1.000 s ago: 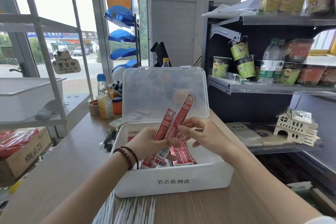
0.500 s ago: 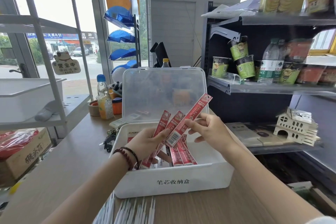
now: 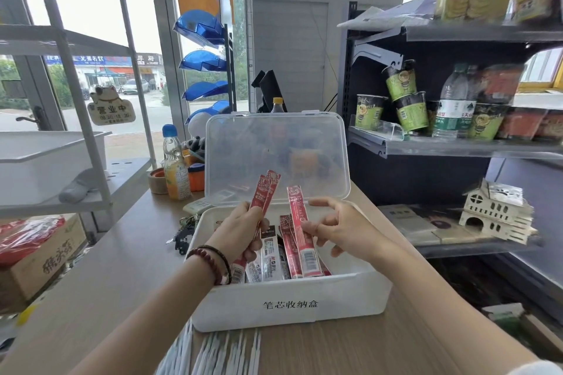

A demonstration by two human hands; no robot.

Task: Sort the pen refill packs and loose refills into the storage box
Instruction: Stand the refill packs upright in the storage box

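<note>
Storage box (image 3: 350,298) stands open on the counter (image 3: 106,268), its clear lid (image 3: 274,146) upright at the back. Above the box's left half, the left hand (image 3: 240,228) grips two red refill packs (image 3: 265,189), held upright. Over its middle, the right hand (image 3: 347,231) pinches one red pack (image 3: 300,231) whose lower end sits inside among other packs (image 3: 269,259). Loose white refills (image 3: 219,353) lie on the counter just in front of the box.

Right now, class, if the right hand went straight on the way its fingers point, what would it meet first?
The upright red refill pack beside the right hand; its thumb seems to touch it. Beyond is the left hand, gripping two more packs; depth is unclear.
</note>
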